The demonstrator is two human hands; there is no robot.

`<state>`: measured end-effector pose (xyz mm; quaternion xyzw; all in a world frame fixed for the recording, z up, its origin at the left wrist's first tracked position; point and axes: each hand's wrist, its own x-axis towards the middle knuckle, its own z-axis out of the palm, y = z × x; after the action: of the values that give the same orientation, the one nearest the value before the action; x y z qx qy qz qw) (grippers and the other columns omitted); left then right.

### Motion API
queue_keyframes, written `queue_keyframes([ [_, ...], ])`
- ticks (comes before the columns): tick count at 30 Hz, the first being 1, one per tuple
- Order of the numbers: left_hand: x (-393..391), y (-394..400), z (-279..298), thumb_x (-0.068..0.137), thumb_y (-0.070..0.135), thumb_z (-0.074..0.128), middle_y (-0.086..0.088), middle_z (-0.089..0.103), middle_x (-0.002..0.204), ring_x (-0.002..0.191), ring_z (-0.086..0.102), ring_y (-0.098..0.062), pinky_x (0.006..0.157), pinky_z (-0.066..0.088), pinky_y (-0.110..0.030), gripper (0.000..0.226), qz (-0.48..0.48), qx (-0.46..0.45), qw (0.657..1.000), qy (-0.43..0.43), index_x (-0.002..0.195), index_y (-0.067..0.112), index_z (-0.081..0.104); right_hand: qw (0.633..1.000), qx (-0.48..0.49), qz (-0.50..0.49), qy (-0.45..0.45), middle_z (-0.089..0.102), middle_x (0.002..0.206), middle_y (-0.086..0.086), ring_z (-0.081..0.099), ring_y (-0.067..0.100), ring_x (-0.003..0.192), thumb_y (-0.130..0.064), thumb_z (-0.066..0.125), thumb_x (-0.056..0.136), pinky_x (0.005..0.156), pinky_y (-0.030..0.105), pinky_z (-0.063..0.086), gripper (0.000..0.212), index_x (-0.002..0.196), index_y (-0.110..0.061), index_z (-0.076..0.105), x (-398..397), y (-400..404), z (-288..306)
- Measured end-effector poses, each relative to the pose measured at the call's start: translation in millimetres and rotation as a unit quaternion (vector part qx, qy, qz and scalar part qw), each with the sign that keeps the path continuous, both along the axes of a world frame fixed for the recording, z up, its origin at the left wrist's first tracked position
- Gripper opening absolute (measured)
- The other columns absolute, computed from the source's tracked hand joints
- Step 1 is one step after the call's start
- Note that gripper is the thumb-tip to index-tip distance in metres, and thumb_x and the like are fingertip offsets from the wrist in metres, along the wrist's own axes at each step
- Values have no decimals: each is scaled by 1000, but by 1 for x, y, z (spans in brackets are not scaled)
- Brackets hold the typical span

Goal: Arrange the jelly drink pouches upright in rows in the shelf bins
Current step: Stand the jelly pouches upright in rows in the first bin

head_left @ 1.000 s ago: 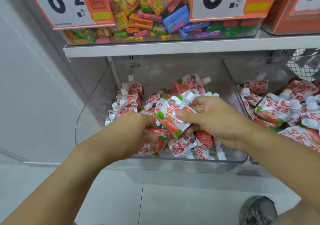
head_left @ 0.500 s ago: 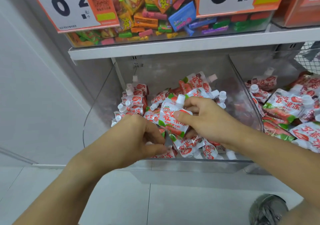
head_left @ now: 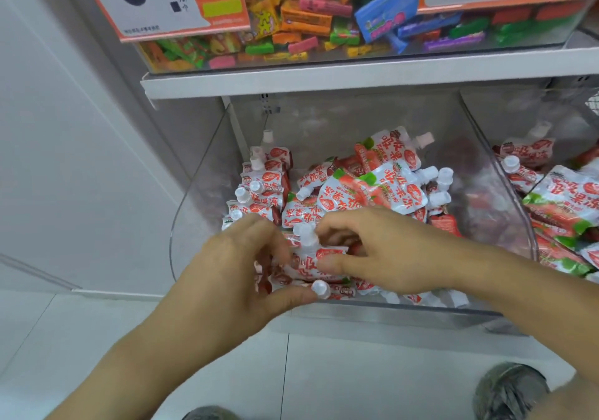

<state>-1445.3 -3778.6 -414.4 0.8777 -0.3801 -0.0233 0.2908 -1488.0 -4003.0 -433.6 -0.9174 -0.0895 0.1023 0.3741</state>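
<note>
Both hands are reaching into the clear shelf bin (head_left: 197,222) at the front of the lower shelf. The right hand (head_left: 382,251) is pinching a jelly drink pouch (head_left: 311,257) between thumb and curled fingers, its white cap pointing upward, just above the front of the bin. The left hand (head_left: 240,270) is curling around the same pouch from the left, its thumb touching the cap of another pouch (head_left: 321,288) lying at the bin's front edge (how firmly the fingers are gripping is hidden by blur).

Inside this bin, a row of upright pouches (head_left: 259,186) is standing along the left wall, caps up, one behind another. The rest of the bin is holding a loose heap of pouches (head_left: 382,183) lying tilted and flat at all angles.

A neighbouring bin (head_left: 518,212) to the right is holding more jumbled pouches (head_left: 564,205). On the shelf above, a candy bin (head_left: 324,60) is sitting filled with colourful wrapped sweets (head_left: 311,14), with a price sign (head_left: 162,1) hanging in front.
</note>
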Motion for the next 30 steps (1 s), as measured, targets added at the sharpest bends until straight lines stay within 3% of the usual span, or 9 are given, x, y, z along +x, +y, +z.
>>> queue_keyframes([
  [3, -6, -5, -4, 75, 57, 71, 24, 62, 100, 93, 57, 7, 77, 43, -8, 40, -4, -37, 999, 33, 108, 39, 59, 990, 74, 51, 112, 65, 114, -26, 63, -14, 100, -25, 71, 91, 87, 10, 49, 28, 115, -38, 63, -3, -7, 16],
  [5, -8, -10, -9, 82, 44, 70, 25, 63, 101, 92, 56, 10, 78, 41, -7, 28, -39, -49, 997, 33, 108, 37, 63, 979, 85, 89, 165, 68, 121, -19, 65, -7, 105, -13, 68, 93, 95, 18, 50, 33, 124, -25, 66, -2, -15, 28],
  [9, -5, -6, -13, 85, 42, 68, 21, 60, 85, 79, 54, 6, 70, 43, -13, 13, -69, -57, 996, 6, 92, 31, 67, 995, 69, 3, 74, 75, 103, -12, 70, 1, 96, -16, 70, 91, 92, 27, 56, 21, 110, -23, 73, 26, -16, 40],
  [11, -3, -2, -14, 86, 42, 68, 20, 63, 88, 83, 59, 0, 73, 47, -20, 10, -85, -81, 993, 4, 90, 33, 66, 999, 17, -20, 25, 74, 100, -12, 68, -3, 91, -15, 72, 89, 86, 22, 57, 22, 110, -24, 73, 54, -5, 36],
  [16, 1, 3, -18, 85, 51, 64, 20, 63, 88, 82, 57, 2, 69, 47, -18, 20, -87, -81, 993, 5, 86, 33, 72, 973, -159, 136, 97, 65, 84, -19, 64, -4, 74, -20, 89, 72, 70, 16, 54, 51, 119, -19, 69, 110, 17, 14],
  [21, 5, 7, -21, 86, 52, 63, 22, 63, 93, 85, 58, 0, 70, 49, -21, 20, -97, -83, 992, 2, 92, 36, 72, 951, -226, 196, 79, 53, 69, -16, 60, 11, 65, -28, 90, 68, 58, 29, 49, 45, 110, -20, 74, 124, 20, -2],
  [23, 7, 8, -20, 87, 52, 62, 22, 62, 93, 83, 57, 1, 69, 48, -20, 20, -96, -80, 992, 5, 93, 36, 72, 954, -211, 196, 82, 50, 77, -20, 61, 11, 74, -28, 84, 77, 61, 23, 43, 39, 114, -21, 71, 123, 16, -3],
  [27, 9, 9, -20, 88, 53, 61, 21, 62, 93, 83, 57, 2, 70, 48, -18, 23, -96, -70, 993, 0, 93, 33, 72, 950, -227, 201, 75, 49, 105, -4, 53, 17, 96, -40, 79, 80, 83, 39, 51, 40, 115, -29, 63, 118, 19, -6],
  [30, 9, 7, -18, 89, 55, 57, 20, 63, 91, 83, 58, 0, 69, 49, -22, 28, -103, -64, 993, -7, 91, 32, 72, 962, -203, 175, 61, 47, 104, -3, 50, 16, 96, -38, 82, 77, 84, 41, 49, 34, 104, -30, 64, 112, 21, -4],
])
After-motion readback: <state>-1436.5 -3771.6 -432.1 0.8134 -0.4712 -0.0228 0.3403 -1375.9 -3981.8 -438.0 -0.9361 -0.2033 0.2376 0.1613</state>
